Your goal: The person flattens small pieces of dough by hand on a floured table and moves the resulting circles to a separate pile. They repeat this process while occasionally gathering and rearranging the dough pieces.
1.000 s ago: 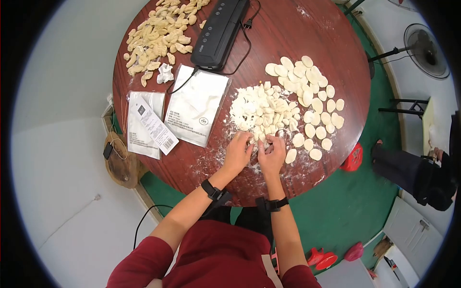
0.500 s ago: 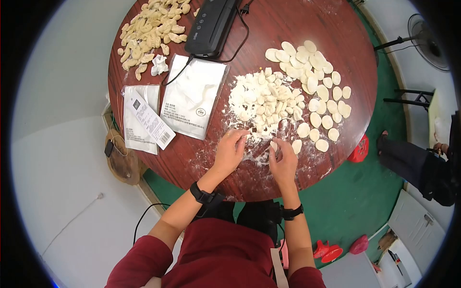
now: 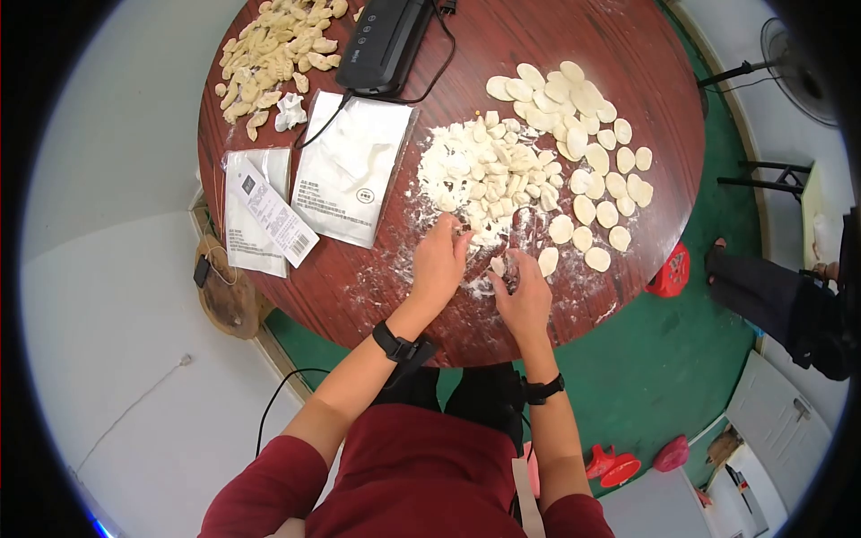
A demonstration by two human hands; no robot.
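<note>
My left hand is closed at the near edge of the white flour, its fingertips pressed together; what they hold, if anything, is hidden. Between the thumb and fingertips of my right hand is a small pale piece of dough, just above the floury tabletop. Several cut dough pieces are heaped beyond both hands, partly in the flour. Flat round dough wrappers overlap at the far right of the heap. One wrapper lies close beside my right fingers.
Silver bags with a paper label lie on the round table, left of the flour. Behind them are a black corded appliance and a pile of shaped dough. A person's leg shows at right.
My left hand has moved slightly forward, its fingers more curled. My right thumb and fingers have spread a little around the dough piece. The whole view has shifted slightly.
</note>
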